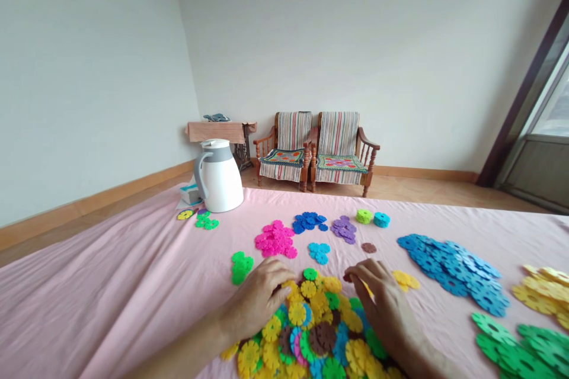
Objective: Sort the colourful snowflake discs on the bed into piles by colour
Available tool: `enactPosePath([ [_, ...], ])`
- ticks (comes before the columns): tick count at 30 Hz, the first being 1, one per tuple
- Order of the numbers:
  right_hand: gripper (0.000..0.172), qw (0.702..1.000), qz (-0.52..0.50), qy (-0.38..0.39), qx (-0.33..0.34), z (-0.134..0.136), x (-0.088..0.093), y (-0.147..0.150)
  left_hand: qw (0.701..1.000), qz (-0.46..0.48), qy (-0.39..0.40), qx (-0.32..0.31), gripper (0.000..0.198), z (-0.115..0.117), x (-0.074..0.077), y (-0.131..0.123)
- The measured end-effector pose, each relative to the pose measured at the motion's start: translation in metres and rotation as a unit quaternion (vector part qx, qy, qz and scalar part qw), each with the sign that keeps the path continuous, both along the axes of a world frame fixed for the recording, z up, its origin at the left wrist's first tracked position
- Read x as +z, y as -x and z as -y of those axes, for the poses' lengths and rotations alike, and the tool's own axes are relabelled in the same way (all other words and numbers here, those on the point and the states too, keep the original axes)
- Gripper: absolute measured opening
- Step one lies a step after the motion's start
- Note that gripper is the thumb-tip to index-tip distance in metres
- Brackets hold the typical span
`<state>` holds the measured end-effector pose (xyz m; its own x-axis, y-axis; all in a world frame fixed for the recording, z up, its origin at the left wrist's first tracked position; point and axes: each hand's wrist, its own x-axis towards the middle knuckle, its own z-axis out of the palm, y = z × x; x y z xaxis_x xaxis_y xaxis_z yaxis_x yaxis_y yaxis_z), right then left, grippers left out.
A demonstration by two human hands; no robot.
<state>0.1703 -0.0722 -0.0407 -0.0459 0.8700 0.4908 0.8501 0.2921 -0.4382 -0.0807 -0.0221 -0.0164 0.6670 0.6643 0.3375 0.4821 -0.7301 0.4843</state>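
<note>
A mixed heap of notched plastic flower discs [319,303], mostly yellow with green, brown, blue and pink, lies at the front of the table. My left hand [262,291] is at its left edge, fingers curled together with the thumb beside a yellow disc; what they grip is hidden. On the other side, my right hand [383,291] has its fingers closed, with a dark brown disc [347,278] showing at the fingertips. A yellow disc [368,288] shows beneath that hand. Just beyond lie a single brown disc [368,247] and a small light-blue group [319,253].
Around the heap are sorted piles: pink [276,239], dark blue [308,222], purple [344,229], bright green [241,267], large blue [453,269], large yellow [546,293] and large green [527,346]. A white jug [222,180] stands back left on the pink cloth [146,284]. Two wooden armchairs [340,160] are behind.
</note>
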Motion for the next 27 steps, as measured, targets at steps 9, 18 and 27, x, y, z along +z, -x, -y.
enactPosePath([
  [9,0.022,0.979,-0.075,0.061,-0.181,-0.049,0.005,-0.073,1.0,0.023,0.02,-0.004,0.019,0.001,-0.006,-0.001],
  [18,0.02,0.978,-0.097,0.061,-0.175,-0.052,0.002,-0.074,0.999,0.033,0.033,0.002,0.018,0.0,-0.008,0.0],
  [27,0.018,0.986,-0.114,0.111,0.045,-0.02,0.011,0.007,0.998,0.022,0.059,0.024,0.022,0.002,-0.002,-0.001],
])
